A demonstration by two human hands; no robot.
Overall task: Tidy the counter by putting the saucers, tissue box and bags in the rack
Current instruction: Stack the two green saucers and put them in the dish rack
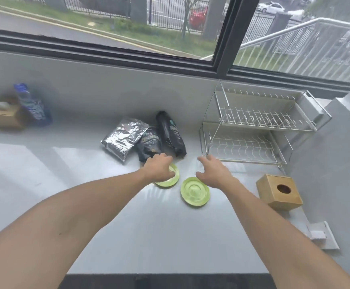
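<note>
Far-left tissue box (2, 117): wooden, with a white tissue poking from its top; it stands on the counter (86, 195) against the back wall. This corner is blurred, so you cannot read fine detail.
Blue packet (34, 107): stands just beside that box on its right, leaning; the print is too smeared to read.
Silver bag (123, 140): foil, lying flat on the counter, mid-back.
Middle black bag (150, 146): lies touching the silver bag's right edge, its near end just beyond your left hand.
Tall black bag (171, 133): lies just right of the middle bag, touching it.
Left hand (159, 166): yours, palm down over the left saucer (169, 178); fingers curled around the saucer's far rim, thumb at its near side. Whether the saucer has left the counter, you cannot tell.
Right saucer (195, 191): green, flat on the counter, just beside the left one, apart from it.
Right hand (213, 171): yours, above the right saucer's far right rim; fingers loosely spread and extended, holding nothing.
Rack (259, 130): two-tier white wire dish rack at the back right, both tiers bare.
Near tissue box (279, 191): wooden, round hole showing, on the counter in front of the rack, well apart from the saucers.
</note>
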